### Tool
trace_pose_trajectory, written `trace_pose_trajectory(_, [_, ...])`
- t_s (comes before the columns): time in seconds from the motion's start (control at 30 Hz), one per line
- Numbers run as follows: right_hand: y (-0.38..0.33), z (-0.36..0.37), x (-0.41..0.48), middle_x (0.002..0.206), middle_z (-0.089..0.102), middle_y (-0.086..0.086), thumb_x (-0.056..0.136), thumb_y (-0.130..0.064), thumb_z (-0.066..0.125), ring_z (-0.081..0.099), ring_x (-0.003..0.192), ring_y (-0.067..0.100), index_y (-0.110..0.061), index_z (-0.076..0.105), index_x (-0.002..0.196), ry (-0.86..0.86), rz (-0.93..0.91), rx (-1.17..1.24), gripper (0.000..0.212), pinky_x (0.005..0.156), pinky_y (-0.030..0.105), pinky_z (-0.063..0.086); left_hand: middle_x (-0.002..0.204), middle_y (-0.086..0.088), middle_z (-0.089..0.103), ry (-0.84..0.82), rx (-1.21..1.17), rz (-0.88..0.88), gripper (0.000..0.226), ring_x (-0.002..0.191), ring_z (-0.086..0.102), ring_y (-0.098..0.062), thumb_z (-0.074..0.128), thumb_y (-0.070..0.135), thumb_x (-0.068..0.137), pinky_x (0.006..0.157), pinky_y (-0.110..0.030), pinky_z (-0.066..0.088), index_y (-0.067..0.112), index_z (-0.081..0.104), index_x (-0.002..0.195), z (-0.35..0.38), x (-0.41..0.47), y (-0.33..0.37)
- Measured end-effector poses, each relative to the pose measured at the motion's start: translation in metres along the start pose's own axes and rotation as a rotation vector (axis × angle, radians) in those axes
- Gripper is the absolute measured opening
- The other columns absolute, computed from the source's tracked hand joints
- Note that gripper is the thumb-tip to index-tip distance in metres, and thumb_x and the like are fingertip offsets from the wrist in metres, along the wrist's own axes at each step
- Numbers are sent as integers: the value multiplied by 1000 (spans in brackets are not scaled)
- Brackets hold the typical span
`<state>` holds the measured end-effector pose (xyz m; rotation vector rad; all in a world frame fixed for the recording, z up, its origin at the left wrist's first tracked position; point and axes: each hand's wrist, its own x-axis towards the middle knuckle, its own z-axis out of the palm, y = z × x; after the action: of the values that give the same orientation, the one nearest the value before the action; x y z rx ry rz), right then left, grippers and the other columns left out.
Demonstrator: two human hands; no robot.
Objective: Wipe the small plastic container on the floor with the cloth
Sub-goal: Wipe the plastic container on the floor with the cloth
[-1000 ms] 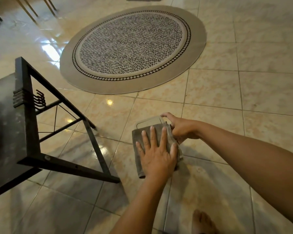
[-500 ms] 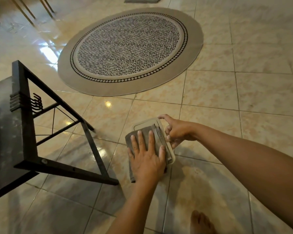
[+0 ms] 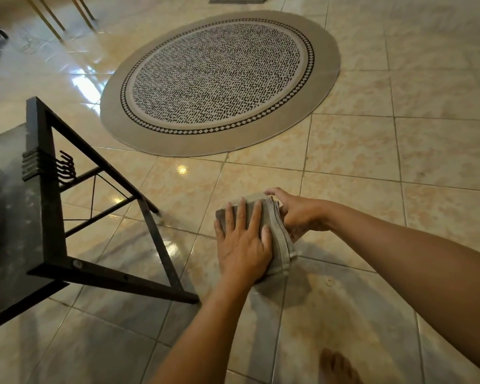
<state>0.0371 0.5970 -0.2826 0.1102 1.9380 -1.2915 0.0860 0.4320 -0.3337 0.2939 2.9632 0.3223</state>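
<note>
The small plastic container (image 3: 254, 195) sits on the tiled floor, almost wholly hidden under a folded grey cloth (image 3: 279, 242); only a sliver of its far rim shows. My left hand (image 3: 243, 242) lies flat on the cloth with fingers spread and presses it onto the container's top. My right hand (image 3: 297, 212) grips the container's right side, thumb at the far corner and fingers curled against the edge. The cloth's folded edges hang over the container's right and near sides.
A black metal-framed table (image 3: 47, 206) stands just left of the hands, its foot (image 3: 189, 297) close to my left forearm. A round patterned rug (image 3: 219, 79) lies farther off. My bare foot (image 3: 336, 367) is at the bottom edge. Thin furniture legs (image 3: 53, 18) stand at the top left.
My left hand has slid the cloth away from me and to the right, so it now covers the container's rim that showed before. My right hand has kept its grip.
</note>
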Motion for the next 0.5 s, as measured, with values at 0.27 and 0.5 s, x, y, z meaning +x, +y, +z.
trace_pose_trajectory(0.27, [3,0,3,129,53,18,82,14,65,72,94,38,-43,12,152,-6,-3,6,105,75,53,62,162,7,-26,-24,11,122,60,147,-31,-20,14,53,102,120,-49,-17,44,-16,153,1,-17,11])
trace_pose_trajectory(0.5, [1,-1,1,92,58,15,81,24,52,69,80,32,-43,11,152,4,7,4,106,77,55,61,164,4,-23,-59,-30,4,60,146,-32,-21,13,51,102,121,-49,-15,42,-16,154,-9,4,-8])
